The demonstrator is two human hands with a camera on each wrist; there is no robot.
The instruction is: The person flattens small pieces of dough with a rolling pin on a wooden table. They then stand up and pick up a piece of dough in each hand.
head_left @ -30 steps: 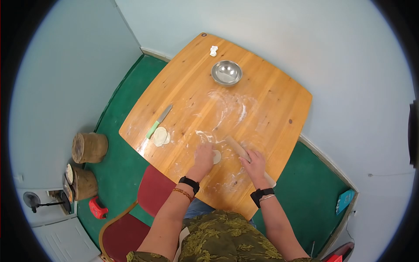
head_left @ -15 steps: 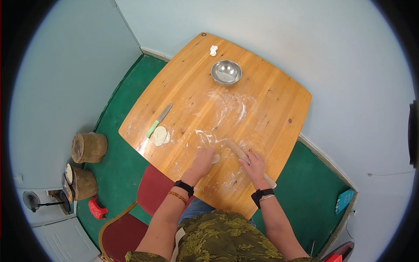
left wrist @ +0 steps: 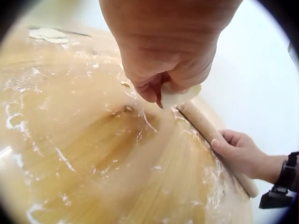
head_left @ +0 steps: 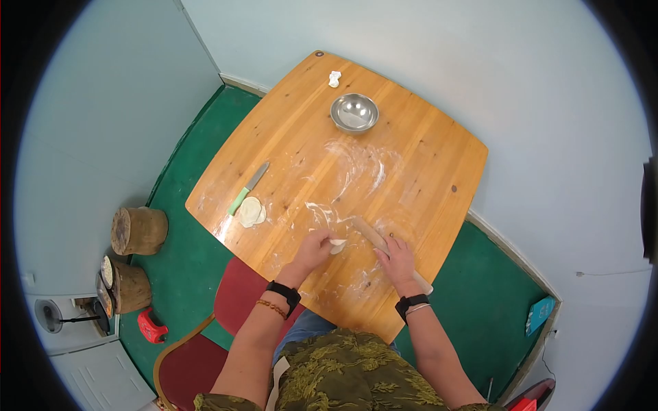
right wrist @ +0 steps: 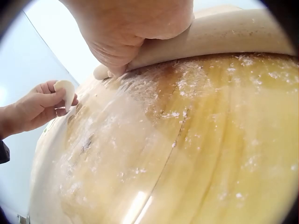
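Note:
My left hand [head_left: 314, 250] pinches a small round dough wrapper [head_left: 338, 245] between thumb and fingers. The wrapper [right wrist: 65, 91] is raised off the wood and bends in the right wrist view. To its right lies a pale wooden rolling pin [head_left: 369, 233], slanting across the floured table [head_left: 418, 157]. My right hand [head_left: 397, 262] grips the pin around its middle, with the thumb [left wrist: 222, 147] on the near side. In the right wrist view that hand partly covers the pin [right wrist: 243, 35].
A few flat dough rounds [head_left: 251, 212] overlap at the table's left, beside a green-handled knife [head_left: 248, 188]. Farther back are a steel bowl [head_left: 354, 113] and a small white crumpled item [head_left: 334, 79]. Red chairs [head_left: 236, 298] stand against the near left edge.
The dough wrapper lay flat on the table beside my left fingers; now that hand has lifted it and drawn slightly back and left. My right hand and the rolling pin have hardly moved.

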